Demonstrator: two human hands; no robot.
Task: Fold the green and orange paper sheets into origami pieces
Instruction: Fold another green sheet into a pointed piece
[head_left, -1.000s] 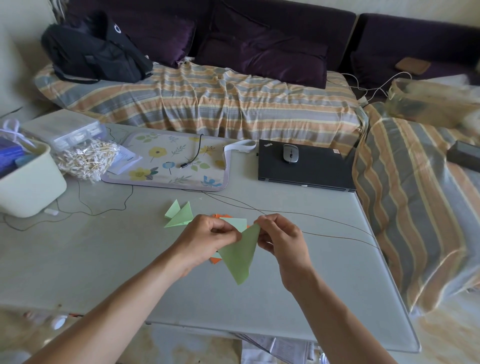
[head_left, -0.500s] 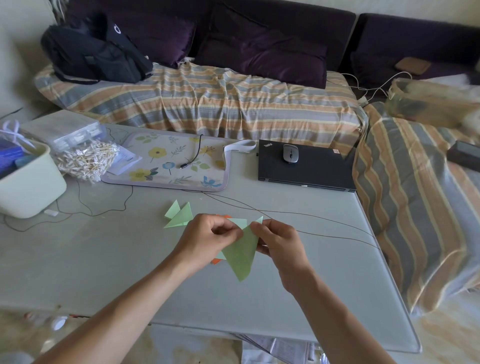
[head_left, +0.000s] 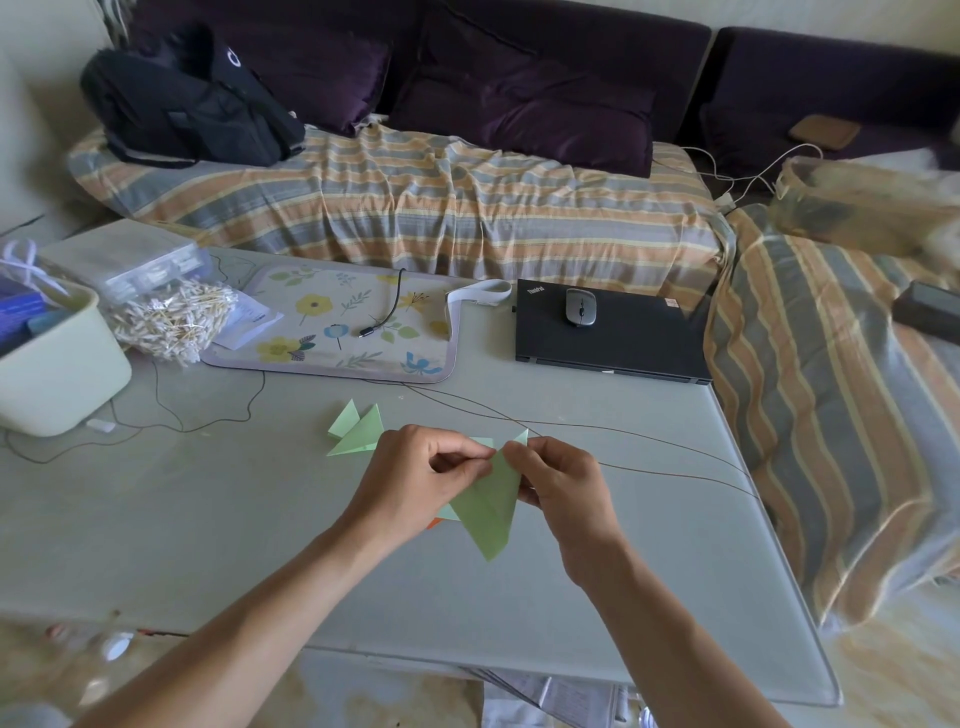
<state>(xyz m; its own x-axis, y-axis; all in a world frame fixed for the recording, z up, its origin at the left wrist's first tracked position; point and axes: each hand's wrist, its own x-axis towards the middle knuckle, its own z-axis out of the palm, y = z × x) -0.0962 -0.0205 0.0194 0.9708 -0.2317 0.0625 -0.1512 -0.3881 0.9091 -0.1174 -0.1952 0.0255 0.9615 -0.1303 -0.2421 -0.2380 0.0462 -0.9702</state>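
Two bare forearms are extended from the lower edge of the view and are angled inward, so that the hands are brought close together above the middle of the scene. The left hand (head_left: 410, 480) is held with its back turned up and its fingers curled — the thumb and fingertips are closed in a pinch on the upper edge of a folded light green paper triangle (head_left: 488, 512). The right hand (head_left: 563, 480) is set just beside it, its wrist bent slightly and its fingers likewise curled, and the same upper edge is pinched from the other side. The paper is thus held between both hands, its long point hanging downward.
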